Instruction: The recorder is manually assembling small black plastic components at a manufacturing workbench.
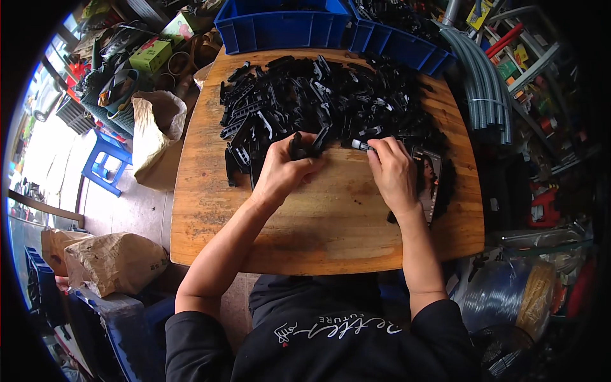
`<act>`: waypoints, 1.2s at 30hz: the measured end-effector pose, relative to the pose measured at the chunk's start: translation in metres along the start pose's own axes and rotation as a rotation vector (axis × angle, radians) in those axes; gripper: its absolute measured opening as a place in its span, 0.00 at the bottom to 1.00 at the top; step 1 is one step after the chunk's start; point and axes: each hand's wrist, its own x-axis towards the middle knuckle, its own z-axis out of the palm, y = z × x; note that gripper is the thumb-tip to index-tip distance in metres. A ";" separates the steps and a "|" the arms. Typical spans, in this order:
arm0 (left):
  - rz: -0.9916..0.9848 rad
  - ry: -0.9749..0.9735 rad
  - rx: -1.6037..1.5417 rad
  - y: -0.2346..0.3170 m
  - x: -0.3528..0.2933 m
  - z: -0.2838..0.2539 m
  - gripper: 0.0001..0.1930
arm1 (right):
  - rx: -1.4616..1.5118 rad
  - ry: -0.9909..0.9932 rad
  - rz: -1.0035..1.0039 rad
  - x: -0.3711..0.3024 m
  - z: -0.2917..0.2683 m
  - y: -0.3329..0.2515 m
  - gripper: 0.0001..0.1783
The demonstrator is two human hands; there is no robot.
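My left hand is closed around a black plastic part, its forked end sticking up past the fingers. To the right, my right hand pinches a small piece with a clear or white end between thumb and fingertips. The two hands are apart, over the near edge of a large pile of black plastic parts. Some pieces in the pile have grey or shiny strips. Beside my right hand a phone with a lit screen stands or lies among the parts; I cannot tell which.
A wooden table carries the pile. At its far edge stand a blue crate and a second blue crate with black parts. Grey hoses hang at the right. Paper bags and a blue stool are at the left.
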 end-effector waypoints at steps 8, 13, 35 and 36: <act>-0.179 -0.107 -0.138 0.001 -0.002 -0.003 0.06 | 0.186 -0.052 0.033 0.002 -0.010 -0.001 0.05; -0.106 -0.104 -0.052 -0.008 0.001 -0.001 0.05 | 0.932 -0.136 0.205 -0.009 -0.012 -0.010 0.06; 0.511 -0.121 0.601 -0.004 -0.012 0.011 0.16 | 0.772 -0.039 0.049 -0.013 -0.005 -0.026 0.11; 0.531 -0.091 0.523 -0.005 -0.013 0.012 0.16 | 0.732 -0.040 0.034 -0.011 -0.008 -0.029 0.14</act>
